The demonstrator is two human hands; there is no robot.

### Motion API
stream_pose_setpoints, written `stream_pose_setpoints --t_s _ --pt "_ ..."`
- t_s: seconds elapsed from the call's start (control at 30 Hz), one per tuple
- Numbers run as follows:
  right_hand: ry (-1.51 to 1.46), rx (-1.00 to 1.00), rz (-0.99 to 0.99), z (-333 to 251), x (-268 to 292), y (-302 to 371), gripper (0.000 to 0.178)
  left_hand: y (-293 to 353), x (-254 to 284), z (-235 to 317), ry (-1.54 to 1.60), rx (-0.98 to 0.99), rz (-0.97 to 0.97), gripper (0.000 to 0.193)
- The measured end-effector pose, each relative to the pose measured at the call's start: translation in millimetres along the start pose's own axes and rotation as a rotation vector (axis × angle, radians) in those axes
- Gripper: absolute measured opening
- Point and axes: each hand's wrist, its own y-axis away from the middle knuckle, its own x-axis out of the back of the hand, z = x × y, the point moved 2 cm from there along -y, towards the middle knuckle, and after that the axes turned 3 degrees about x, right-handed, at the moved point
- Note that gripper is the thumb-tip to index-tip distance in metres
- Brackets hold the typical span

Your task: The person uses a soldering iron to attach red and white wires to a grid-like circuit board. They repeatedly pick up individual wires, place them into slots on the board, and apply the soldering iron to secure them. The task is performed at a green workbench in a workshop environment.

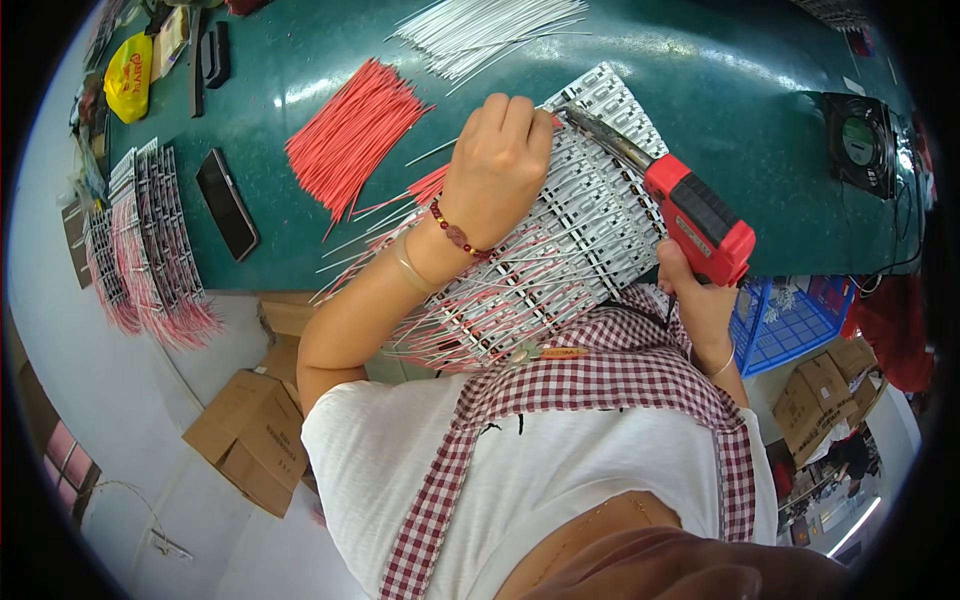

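My right hand (700,300) is clamped on the grip of the red-and-black soldering gun (690,215); its long axis runs lower right to upper left, metal tip pointing up-left onto the white panel of LED strip boards (590,240) at the green table's (700,90) near edge. My left hand (497,165) is closed, fingers curled down on the panel beside the tip, hiding the joint. Loose red wires (350,135) lie left, white wires (480,30) beyond, black phone (227,203) farther left.

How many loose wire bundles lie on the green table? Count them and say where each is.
2. A fanned bundle of red wires lies left of the left hand; a bundle of white wires lies at the table's far edge. Others may be hidden.
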Motion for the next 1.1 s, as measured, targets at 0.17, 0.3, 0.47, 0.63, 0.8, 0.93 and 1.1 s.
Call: stream_pose_setpoints --t_s 0.17,0.3,0.47,0.63,0.8,0.93,1.1 --pt "0.018 0.107 0.096 0 2 5 0.013 0 -1 0 0.0 -0.003 -0.002 0.024" --pt "-0.084 0.064 0.049 -5 5 7 0.02 -1 0 1 -0.008 0.0 -0.011 0.024" --pt "-0.263 -0.021 0.024 1 13 12 0.016 0 -1 2 -0.048 -0.018 -0.021 0.024" --pt "-0.173 0.018 0.0 5 11 13 0.032 1 5 3 -0.064 -0.054 0.023 0.024" --pt "-0.188 -0.054 -0.007 10 11 15 0.024 7 -1 7 0.005 -0.065 -0.009 0.025" --pt "-0.227 -0.078 -0.012 12 9 13 0.016 7 -1 8 0.014 -0.037 -0.019 0.025" --pt "-0.083 -0.004 -0.019 19 11 14 0.015 7 -2 10 0.009 -0.029 -0.031 0.026"
